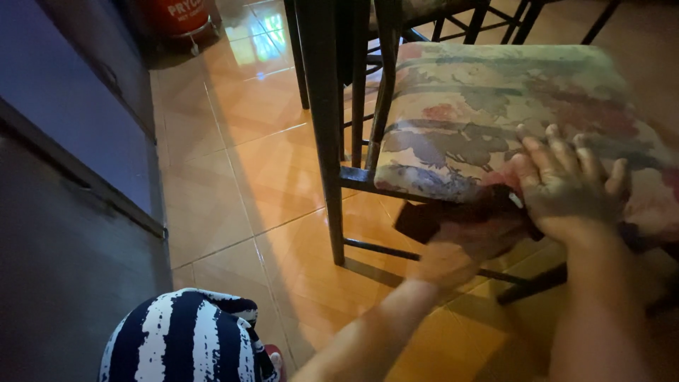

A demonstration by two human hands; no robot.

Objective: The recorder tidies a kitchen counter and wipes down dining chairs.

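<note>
The chair (495, 106) stands on an orange tiled floor (240, 177), with dark metal legs and frame and a padded seat covered in a faded floral cloth of muted reds, greys and cream. At the seat's front edge a small dark cloth (431, 218) hangs below the cushion, bunched and folded against the frame rail. The person's right hand (569, 187) lies flat on the front of the cushion, fingers spread wide and pointing away, palm pressing on the fabric; its grip is open and closes on nothing, though the thumb side meets the dark cloth. The left hand (460, 247) reaches in from below, just under the seat edge, its grip curled about the dark cloth, though blur hides exactly how the fingers lie. At lower left a knee in black-and-white striped fabric (184, 339) shows, beside a dark cabinet front (64, 212). Further chair legs and a red cylinder (177, 14) stand at the top of the view.
</note>
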